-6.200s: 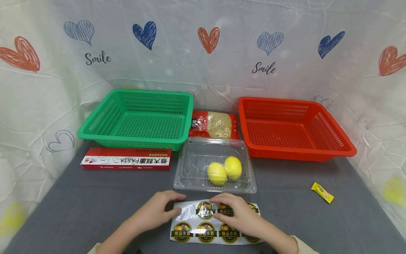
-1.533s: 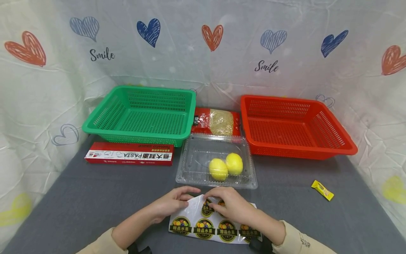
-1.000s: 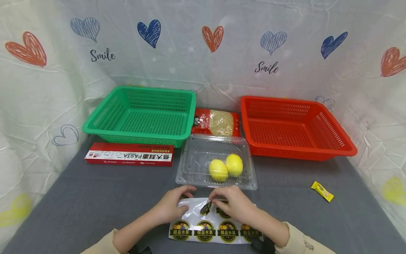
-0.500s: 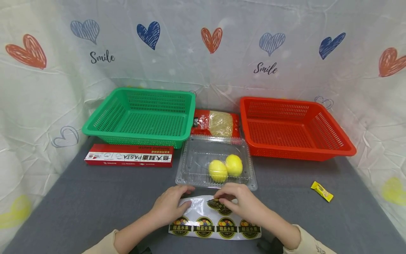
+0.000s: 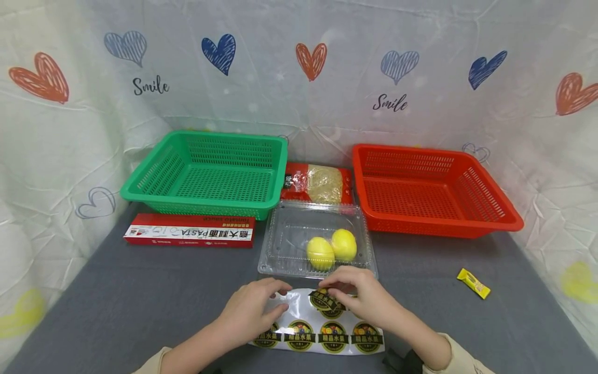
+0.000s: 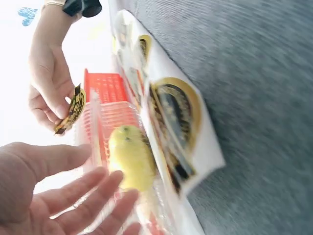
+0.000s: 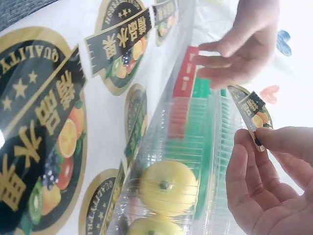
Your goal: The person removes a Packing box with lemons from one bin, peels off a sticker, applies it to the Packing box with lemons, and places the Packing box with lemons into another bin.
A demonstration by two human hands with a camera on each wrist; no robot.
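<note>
My right hand pinches a round black-and-gold fruit sticker by its edge, between thumb and fingertips. In the head view the sticker overlaps the sticker sheet; the right wrist view shows it up in the air. The white sticker sheet lies in front of me with several round stickers on it. My left hand is over the sheet's left end, and in the left wrist view its fingers are spread with nothing between them. Just behind the sheet, a clear plastic box contains two yellow lemon-like fruits.
A green basket stands back left and a red basket back right. Between them lies a red packet with a see-through window. A red pasta box is at left, a small yellow packet at right.
The right hand has peeled the sticker from the sheet's upper row and moved it right. The left hand's fingers have come off the sheet's upper left edge.
</note>
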